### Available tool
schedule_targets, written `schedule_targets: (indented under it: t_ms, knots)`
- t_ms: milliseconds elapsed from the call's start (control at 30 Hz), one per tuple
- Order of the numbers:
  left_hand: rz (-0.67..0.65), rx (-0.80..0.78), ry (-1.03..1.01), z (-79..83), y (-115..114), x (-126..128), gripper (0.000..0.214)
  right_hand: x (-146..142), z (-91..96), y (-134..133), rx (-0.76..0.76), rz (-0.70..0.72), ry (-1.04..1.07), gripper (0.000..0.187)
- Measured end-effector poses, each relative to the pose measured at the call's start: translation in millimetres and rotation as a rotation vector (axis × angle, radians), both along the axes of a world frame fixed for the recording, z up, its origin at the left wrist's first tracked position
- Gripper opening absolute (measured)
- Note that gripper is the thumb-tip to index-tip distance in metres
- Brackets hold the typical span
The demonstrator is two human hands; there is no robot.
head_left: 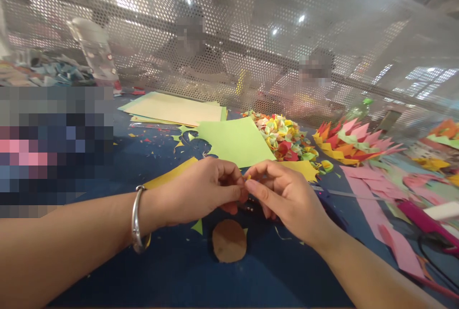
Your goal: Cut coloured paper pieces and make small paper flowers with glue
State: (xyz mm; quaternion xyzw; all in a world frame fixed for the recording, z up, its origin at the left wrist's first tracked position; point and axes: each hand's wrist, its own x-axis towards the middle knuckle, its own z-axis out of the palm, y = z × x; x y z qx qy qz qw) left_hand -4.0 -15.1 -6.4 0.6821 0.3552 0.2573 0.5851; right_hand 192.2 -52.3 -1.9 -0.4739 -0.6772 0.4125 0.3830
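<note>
Yellow paper, by the look of the small sliver showing at the fingertips, is what the right hand (292,194) pinches between thumb and index finger; this yellow piece (248,178) sits where the two hands meet, above the dark blue bench (265,282) and just beyond a round brown disc (229,240). Fingers of the left hand (206,187) are drawn in close, touching or nearly touching the right ones, but whether they grip the same piece I cannot tell, since most of it is hidden. It should be almost weightless, crisp enough to keep a crease yet easily crushed or torn, so a light hold by thumb and fingertip at its edges or folds would suit it best. A larger yellow sheet (171,173) lies partly behind the left wrist, which wears a silver bangle (136,218). Past the hands rest a light-green sheet (234,141), a stack of pale sheets (175,108) and a heap of small folded paper pieces (283,132), with a spiky paper construction (353,144) to its right. Loose clippings, among them a green scrap (198,226) beside the disc, litter the working spot and could get underhand; pink paper strips (375,215) and a magenta tool (425,220) crowd the right side.
</note>
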Motion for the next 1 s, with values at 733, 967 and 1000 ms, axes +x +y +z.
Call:
schedule_targets:
  t_ms: [733,967,1000]
  knots:
    - [-0.020,0.203,0.117,4.7,-1.7,-5.0,0.015,0.6,2.2,-2.8,0.064,-0.025,0.028,0.025]
    - [-0.001,0.244,0.136,6.0,-3.1,-3.4,0.015,0.0,2.6,-1.7,0.051,-0.032,0.038,0.031]
    - [0.003,0.245,0.146,6.5,-3.3,-3.1,0.015,-0.2,2.5,-1.5,0.046,-0.030,0.038,0.032]
